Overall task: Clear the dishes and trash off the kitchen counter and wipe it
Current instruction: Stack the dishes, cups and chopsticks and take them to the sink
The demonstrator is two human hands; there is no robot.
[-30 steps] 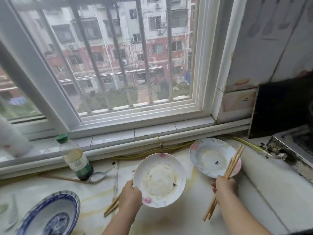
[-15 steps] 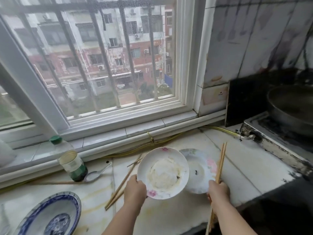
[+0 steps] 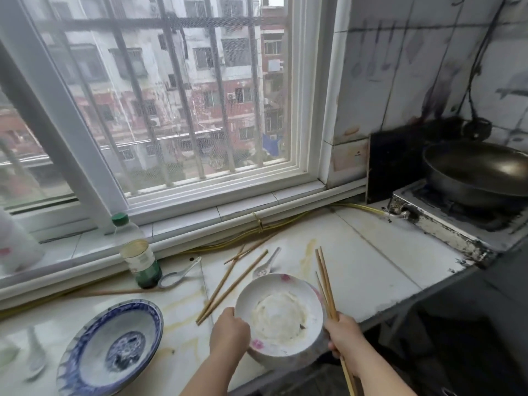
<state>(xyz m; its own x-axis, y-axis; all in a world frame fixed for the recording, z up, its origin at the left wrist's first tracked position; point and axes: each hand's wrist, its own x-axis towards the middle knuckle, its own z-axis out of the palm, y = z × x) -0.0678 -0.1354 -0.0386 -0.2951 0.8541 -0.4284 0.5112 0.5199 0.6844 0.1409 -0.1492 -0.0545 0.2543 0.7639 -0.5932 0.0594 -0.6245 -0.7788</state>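
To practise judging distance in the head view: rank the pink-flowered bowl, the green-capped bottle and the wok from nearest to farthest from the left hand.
1. Pink-flowered bowl: gripped by the left hand.
2. Green-capped bottle: back left.
3. Wok: far right, on the stove.

- A smeared white plate (image 3: 281, 315) is gripped at its left rim by the left hand (image 3: 230, 332).
- Chopsticks (image 3: 324, 281) are held bunched in the right hand (image 3: 344, 335), beside the plate's right rim.
- A blue-patterned bowl (image 3: 111, 350) is seen on the counter (image 3: 371, 267), further left.
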